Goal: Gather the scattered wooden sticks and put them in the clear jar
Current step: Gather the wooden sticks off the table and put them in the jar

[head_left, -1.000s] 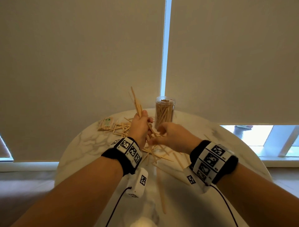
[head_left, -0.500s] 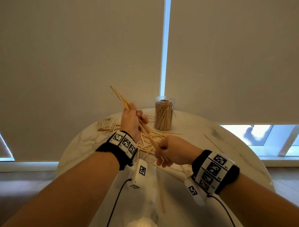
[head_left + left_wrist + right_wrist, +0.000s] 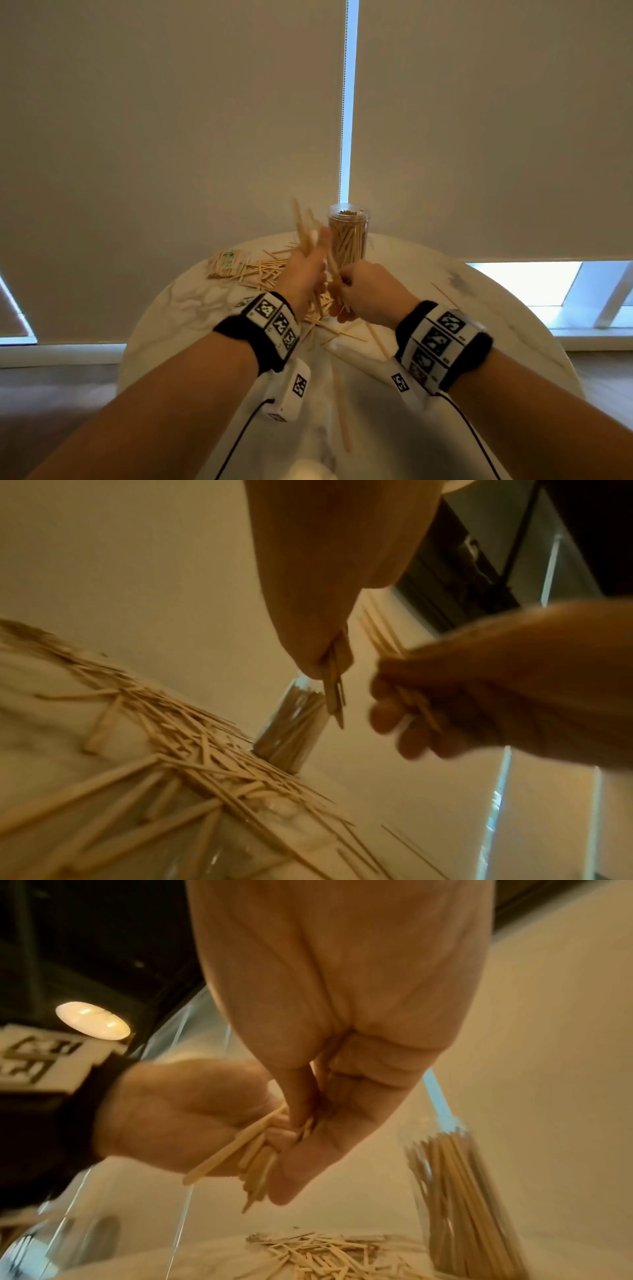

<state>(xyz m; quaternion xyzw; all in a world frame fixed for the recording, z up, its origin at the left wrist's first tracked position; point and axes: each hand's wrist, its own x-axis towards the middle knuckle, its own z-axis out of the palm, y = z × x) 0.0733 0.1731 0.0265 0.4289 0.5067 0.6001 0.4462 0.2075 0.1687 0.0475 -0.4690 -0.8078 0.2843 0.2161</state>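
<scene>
The clear jar (image 3: 347, 240), packed with upright wooden sticks, stands at the far side of the round marble table (image 3: 479, 308). My left hand (image 3: 306, 263) grips a blurred bundle of sticks (image 3: 303, 226) that points up just left of the jar. My right hand (image 3: 347, 287) is pressed close against it, fingers curled round the bundle's lower ends. In the right wrist view both hands meet on the bundle (image 3: 246, 1153) beside the jar (image 3: 455, 1191). Several loose sticks (image 3: 263, 274) lie under and left of the hands, seen nearer as scattered sticks (image 3: 192, 745).
A wrapped packet of sticks with a green label (image 3: 226, 262) lies at the far left of the pile. One long flat stick (image 3: 342, 414) lies near me, a thin one (image 3: 445, 294) to the right. Roller blinds (image 3: 171, 137) hang right behind the table.
My left hand has swung the bundle from leaning left to nearly upright beside the jar. My right hand has moved forward and up against the left hand.
</scene>
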